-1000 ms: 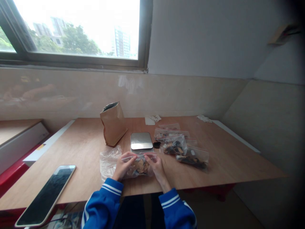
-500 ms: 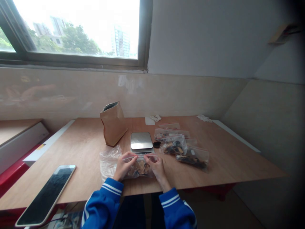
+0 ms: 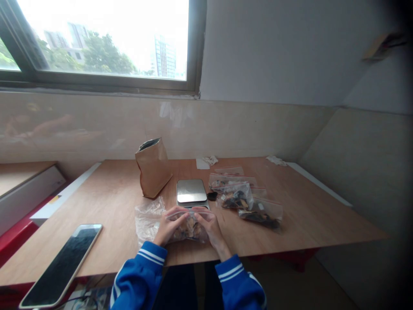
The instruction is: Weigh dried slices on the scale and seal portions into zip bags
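A clear zip-lock bag (image 3: 190, 229) with brown dried pieces inside lies at the table's front edge, between my hands. My left hand (image 3: 171, 224) pinches its top edge left of the middle, thumb and fingers closed on the plastic. On the other side my right hand (image 3: 208, 223) grips the same edge, its thumb close to the left one. Just beyond the bag stands a small digital scale (image 3: 191, 191) with a bare metal plate. Crumpled clear plastic (image 3: 149, 219) lies beside my left hand.
Several filled zip-lock bags (image 3: 237, 198) are heaped right of the scale, near a small dark piece (image 3: 212, 196). An open brown paper pouch (image 3: 153, 168) stands behind left. A phone (image 3: 64, 265) overhangs the front left edge. White scraps (image 3: 209, 160) lie at the back.
My thumbs have drawn slightly closer together along the bag's top edge, and the edge has tilted a little. The other things have stayed in place.
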